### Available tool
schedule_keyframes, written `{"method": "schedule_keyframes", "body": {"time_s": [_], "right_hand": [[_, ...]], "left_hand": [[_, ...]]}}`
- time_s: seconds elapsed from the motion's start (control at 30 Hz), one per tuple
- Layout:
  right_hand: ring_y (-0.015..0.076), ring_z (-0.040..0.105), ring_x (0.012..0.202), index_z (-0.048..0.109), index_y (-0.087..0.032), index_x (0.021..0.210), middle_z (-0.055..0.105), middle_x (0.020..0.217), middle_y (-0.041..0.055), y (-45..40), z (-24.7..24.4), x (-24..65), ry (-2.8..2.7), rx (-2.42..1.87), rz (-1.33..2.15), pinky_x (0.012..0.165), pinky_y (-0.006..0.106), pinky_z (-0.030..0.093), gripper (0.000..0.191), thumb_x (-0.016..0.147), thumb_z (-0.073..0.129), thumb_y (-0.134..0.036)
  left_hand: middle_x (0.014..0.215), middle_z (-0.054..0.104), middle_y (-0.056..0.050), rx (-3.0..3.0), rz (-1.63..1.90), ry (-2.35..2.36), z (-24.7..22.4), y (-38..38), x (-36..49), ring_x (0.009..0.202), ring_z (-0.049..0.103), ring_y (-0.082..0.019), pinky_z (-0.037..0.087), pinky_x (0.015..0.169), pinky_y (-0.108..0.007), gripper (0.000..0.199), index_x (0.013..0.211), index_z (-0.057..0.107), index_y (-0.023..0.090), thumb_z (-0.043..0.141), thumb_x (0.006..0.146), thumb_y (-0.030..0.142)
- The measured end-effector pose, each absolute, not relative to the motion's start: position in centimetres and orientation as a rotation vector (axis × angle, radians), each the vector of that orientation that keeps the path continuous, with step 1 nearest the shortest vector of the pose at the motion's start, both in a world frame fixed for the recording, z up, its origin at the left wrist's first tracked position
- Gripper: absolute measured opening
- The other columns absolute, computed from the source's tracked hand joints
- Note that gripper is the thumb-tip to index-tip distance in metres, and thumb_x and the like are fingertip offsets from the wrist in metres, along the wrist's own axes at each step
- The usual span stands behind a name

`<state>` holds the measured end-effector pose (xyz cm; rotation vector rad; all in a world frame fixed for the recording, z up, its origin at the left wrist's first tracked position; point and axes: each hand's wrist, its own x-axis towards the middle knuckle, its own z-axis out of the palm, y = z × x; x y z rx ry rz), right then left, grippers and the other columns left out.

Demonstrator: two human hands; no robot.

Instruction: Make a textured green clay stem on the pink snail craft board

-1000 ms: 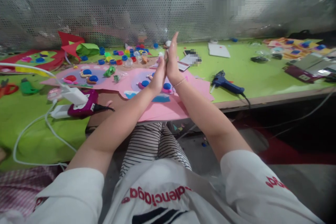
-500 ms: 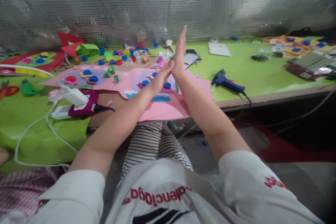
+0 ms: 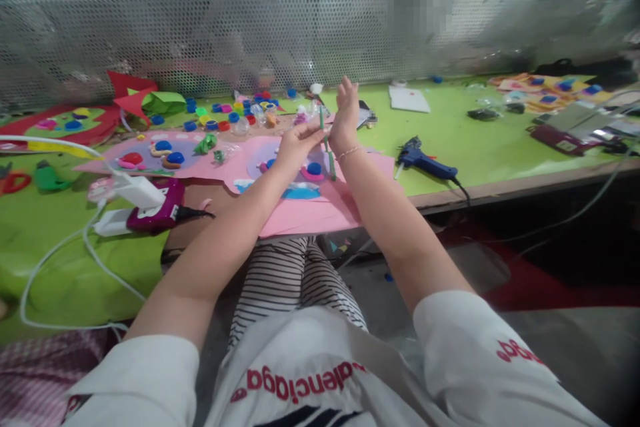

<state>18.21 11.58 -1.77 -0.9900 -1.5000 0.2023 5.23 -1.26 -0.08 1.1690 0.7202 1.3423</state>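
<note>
My left hand (image 3: 299,145) pinches a thin green roll of modelling clay (image 3: 331,163) between thumb and fingers. The roll hangs roughly upright, its lower end over the pink paper board (image 3: 320,213). My right hand (image 3: 345,113) is open just to the right, palm turned toward the roll and fingers pointing up, slightly bent. On the board under my hands are clay shapes topped with bottle caps, among them a blue cap (image 3: 314,169) on a pink base. A blue clay patch (image 3: 301,192) lies near them. My left forearm and hand partly cover this decoration.
A blue glue gun (image 3: 427,160) lies to the right, its cord over the table edge. At left are a purple power strip (image 3: 157,205) with white plugs and cables, and red scissors (image 3: 15,181). Loose bottle caps (image 3: 213,125) lie toward the perforated metal panel (image 3: 300,13).
My palms were pressed together and are now apart. My right hand has lowered a little with its fingers bending, and the green clay roll now shows longer, pinched in my left hand.
</note>
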Motion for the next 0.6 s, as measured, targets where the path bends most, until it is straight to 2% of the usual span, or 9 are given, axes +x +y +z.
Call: {"method": "schedule_keyframes", "body": {"time_s": [0.03, 0.13, 0.17, 0.23, 0.3, 0.37, 0.47, 0.53, 0.6], "right_hand": [[0.0244, 0.049, 0.128, 0.045, -0.009, 0.135, 0.049, 0.133, 0.0161, 11.1, -1.6, 18.1, -1.413, -0.959, 0.443, 0.101, 0.047, 0.041, 0.092, 0.088, -0.012, -0.064], [0.0178, 0.064, 0.100, 0.058, -0.015, 0.110, 0.063, 0.110, 0.0111, 8.8, -1.0, 17.0, -1.325, -0.894, 0.855, 0.090, 0.037, 0.050, 0.063, 0.091, 0.023, -0.064], [0.0157, 0.065, 0.090, 0.060, -0.017, 0.100, 0.065, 0.100, 0.0085, 8.0, -0.9, 16.5, -1.285, -0.858, 1.036, 0.085, 0.033, 0.052, 0.054, 0.089, 0.034, -0.062], [0.0121, 0.063, 0.075, 0.060, -0.018, 0.085, 0.064, 0.085, 0.0038, 6.4, -0.6, 15.5, -1.310, -0.822, 1.137, 0.072, 0.026, 0.052, 0.036, 0.085, 0.052, -0.052], [0.0093, 0.059, 0.065, 0.058, -0.019, 0.077, 0.060, 0.073, -0.0004, 5.2, -0.5, 14.8, -1.355, -0.794, 1.219, 0.062, 0.022, 0.050, 0.026, 0.079, 0.062, -0.044], [0.0081, 0.055, 0.061, 0.056, -0.020, 0.075, 0.055, 0.067, -0.0033, 4.3, -0.3, 14.3, -1.399, -0.800, 1.254, 0.058, 0.020, 0.048, 0.026, 0.077, 0.067, -0.043], [0.0095, 0.058, 0.065, 0.054, -0.020, 0.076, 0.055, 0.068, -0.0031, 4.0, -0.3, 14.1, -1.475, -0.842, 1.205, 0.062, 0.022, 0.051, 0.032, 0.077, 0.066, -0.050], [0.0122, 0.061, 0.073, 0.054, -0.020, 0.081, 0.059, 0.076, 0.0003, 4.3, -0.4, 14.1, -1.518, -0.893, 1.077, 0.069, 0.026, 0.053, 0.036, 0.081, 0.059, -0.056], [0.0163, 0.063, 0.090, 0.057, -0.020, 0.095, 0.062, 0.092, 0.0053, 4.9, -0.7, 14.1, -1.546, -0.952, 0.917, 0.080, 0.032, 0.053, 0.043, 0.088, 0.044, -0.061]], "left_hand": [[0.076, 0.071, -0.001, 1.141, 1.356, 0.725, 0.0, -1.1, 5.0, 0.076, 0.067, -0.013, 0.052, 0.078, -0.026, 0.011, 0.073, 0.068, 0.019, 0.077, 0.070, 0.024], [0.077, 0.070, 0.001, 1.054, 1.408, 0.743, 0.1, -0.2, 4.2, 0.074, 0.066, -0.011, 0.051, 0.073, -0.023, 0.015, 0.073, 0.065, 0.020, 0.077, 0.071, 0.029], [0.076, 0.069, 0.002, 1.024, 1.430, 0.751, 0.0, 0.2, 3.9, 0.073, 0.065, -0.010, 0.051, 0.072, -0.021, 0.016, 0.073, 0.064, 0.020, 0.077, 0.071, 0.029], [0.072, 0.067, 0.004, 0.972, 1.476, 0.773, -0.1, 0.9, 3.1, 0.069, 0.063, -0.008, 0.050, 0.068, -0.019, 0.017, 0.072, 0.062, 0.021, 0.077, 0.071, 0.028], [0.067, 0.063, 0.005, 0.932, 1.513, 0.801, -0.3, 1.6, 2.5, 0.065, 0.060, -0.007, 0.047, 0.062, -0.017, 0.017, 0.071, 0.062, 0.021, 0.077, 0.072, 0.029], [0.065, 0.061, 0.005, 0.907, 1.537, 0.828, -0.4, 2.0, 2.2, 0.061, 0.058, -0.006, 0.044, 0.055, -0.016, 0.016, 0.072, 0.063, 0.022, 0.076, 0.073, 0.030], [0.066, 0.061, 0.004, 0.886, 1.547, 0.852, -0.6, 2.1, 2.1, 0.060, 0.056, -0.006, 0.042, 0.051, -0.015, 0.013, 0.075, 0.065, 0.022, 0.075, 0.075, 0.031], [0.067, 0.061, 0.004, 0.870, 1.536, 0.866, -0.6, 2.0, 2.3, 0.061, 0.056, -0.007, 0.044, 0.052, -0.015, 0.012, 0.078, 0.067, 0.023, 0.075, 0.075, 0.031], [0.067, 0.061, 0.004, 0.851, 1.519, 0.877, -0.6, 1.8, 2.5, 0.062, 0.057, -0.007, 0.046, 0.055, -0.016, 0.010, 0.080, 0.067, 0.023, 0.074, 0.075, 0.029]]}}
